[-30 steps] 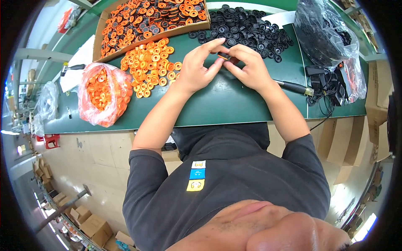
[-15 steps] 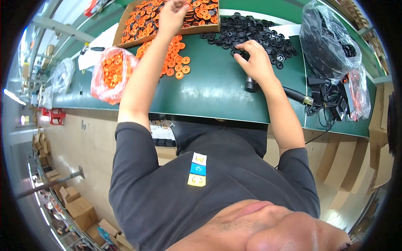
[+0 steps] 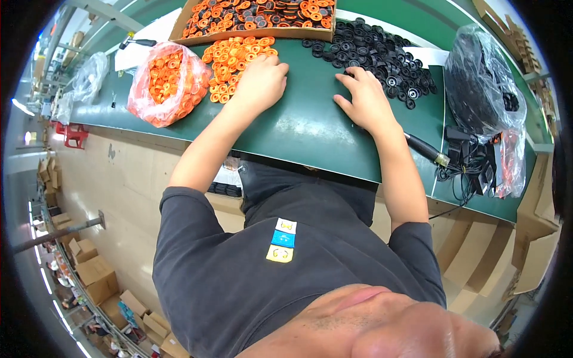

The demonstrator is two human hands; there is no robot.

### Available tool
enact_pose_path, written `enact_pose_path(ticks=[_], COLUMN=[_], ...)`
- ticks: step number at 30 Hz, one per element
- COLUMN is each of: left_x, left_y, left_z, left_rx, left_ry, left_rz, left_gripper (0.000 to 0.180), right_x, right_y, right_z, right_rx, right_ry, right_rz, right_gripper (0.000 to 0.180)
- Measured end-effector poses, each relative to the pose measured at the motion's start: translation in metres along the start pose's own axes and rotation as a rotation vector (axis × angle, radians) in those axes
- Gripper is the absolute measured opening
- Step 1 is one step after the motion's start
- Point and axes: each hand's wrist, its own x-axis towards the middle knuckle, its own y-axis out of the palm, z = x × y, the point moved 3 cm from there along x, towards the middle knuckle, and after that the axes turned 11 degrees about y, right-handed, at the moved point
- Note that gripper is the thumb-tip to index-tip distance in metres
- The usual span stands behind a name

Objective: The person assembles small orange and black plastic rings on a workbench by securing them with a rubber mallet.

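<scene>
My left hand (image 3: 261, 85) is at the right edge of a loose pile of orange round discs (image 3: 231, 53). Its fingers are curled down and together, and whatever they may hold is hidden beneath them. At the near edge of a heap of black round caps (image 3: 364, 45) is my right hand (image 3: 365, 101), thumb and fingers apart, with nothing visible in its grasp. Behind both hands, a cardboard box (image 3: 262, 34) is filled with discs in orange and black. The handle of a black corded tool (image 3: 422, 147) lies partly under my right forearm.
A clear bag of orange discs (image 3: 170, 83) stands left on the green table (image 3: 298, 128). Farther right are a large clear bag of black parts (image 3: 480, 83) and tangled black cables (image 3: 462, 170). A hammer-like tool (image 3: 140, 42) lies at the far left. Cartons (image 3: 98, 274) stand on the floor.
My left hand has come back from the box of mixed discs to the loose orange pile. My right hand stays by the black caps. The whole view has shifted slightly.
</scene>
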Motion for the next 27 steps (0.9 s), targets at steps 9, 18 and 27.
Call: enact_pose_path(ticks=[9, 18, 27], left_x=[0.043, 0.052, 0.049], left_y=[0.011, 0.037, 0.044], left_z=[0.001, -0.028, -0.031], left_rx=[-0.125, -1.350, -1.882], left_ry=[-0.023, -0.285, -0.367], left_rz=[-0.025, -0.339, -0.188], left_gripper=[0.015, 0.019, 0.029], right_x=[0.002, -0.001, 0.006], right_y=[-0.002, 0.001, -0.013], right_z=[0.002, 0.001, -0.002], right_rx=[0.071, 0.098, 0.537], right_ry=[0.139, 0.203, 0.200], right_rz=[0.118, 0.161, -0.059], right_gripper=[0.033, 0.023, 0.031])
